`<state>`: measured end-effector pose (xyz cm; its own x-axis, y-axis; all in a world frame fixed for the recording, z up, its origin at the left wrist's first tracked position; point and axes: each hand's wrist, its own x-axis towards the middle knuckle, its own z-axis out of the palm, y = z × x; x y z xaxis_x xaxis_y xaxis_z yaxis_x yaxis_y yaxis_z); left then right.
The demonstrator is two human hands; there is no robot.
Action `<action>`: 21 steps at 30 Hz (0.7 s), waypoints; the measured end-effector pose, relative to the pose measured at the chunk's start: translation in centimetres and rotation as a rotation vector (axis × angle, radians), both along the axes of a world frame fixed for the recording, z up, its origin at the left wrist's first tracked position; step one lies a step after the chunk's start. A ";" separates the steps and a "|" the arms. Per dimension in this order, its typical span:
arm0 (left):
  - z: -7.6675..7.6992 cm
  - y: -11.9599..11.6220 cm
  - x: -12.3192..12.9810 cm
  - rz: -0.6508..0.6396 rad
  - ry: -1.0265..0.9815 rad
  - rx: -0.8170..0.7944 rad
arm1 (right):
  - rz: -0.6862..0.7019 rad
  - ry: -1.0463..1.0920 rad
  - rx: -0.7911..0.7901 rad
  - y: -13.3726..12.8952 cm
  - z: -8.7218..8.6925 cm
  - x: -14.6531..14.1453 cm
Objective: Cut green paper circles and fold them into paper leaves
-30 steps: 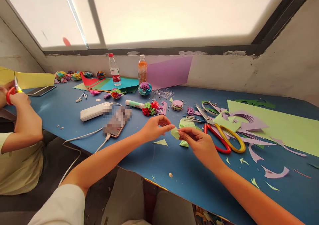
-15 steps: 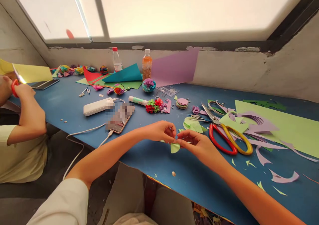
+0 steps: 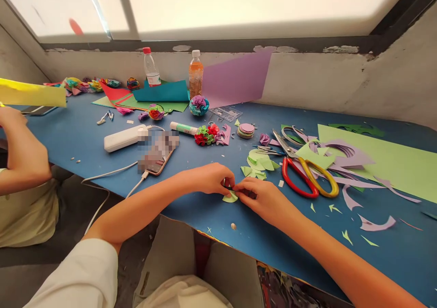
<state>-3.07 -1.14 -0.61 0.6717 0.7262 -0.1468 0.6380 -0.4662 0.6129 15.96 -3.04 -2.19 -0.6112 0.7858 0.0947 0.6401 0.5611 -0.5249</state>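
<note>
Near the table's front edge, my left hand [image 3: 218, 179] pinches a small light green paper piece [image 3: 231, 197]. The fingers of my right hand [image 3: 254, 192] are pressed together at the right edge of that same piece, so both hands grip it. Just behind them lie more light green cut pieces [image 3: 260, 161]. Scissors with a red and a yellow handle [image 3: 309, 176] rest to the right of my right hand, blades pointing away.
Purple scraps and a large green sheet [image 3: 385, 162] lie at the right. A phone [image 3: 159, 155], power bank [image 3: 124, 138], glue stick [image 3: 184, 128], paper discs [image 3: 246, 130] and two bottles [image 3: 195, 73] stand or lie behind. Another person's arm [image 3: 25, 151] is at the far left.
The view has shifted a little. The green piece in my hands has tilted and sits lower between my fingers. At the left, the other person's hand and yellow sheet have moved.
</note>
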 end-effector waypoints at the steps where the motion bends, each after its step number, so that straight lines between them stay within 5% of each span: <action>1: 0.0 0.0 0.0 -0.006 0.025 0.032 | 0.030 -0.021 0.039 0.0 0.0 0.0; 21: -0.1 0.3 -0.3 -0.116 0.032 0.108 | 0.299 -0.171 0.294 0.8 -0.5 0.9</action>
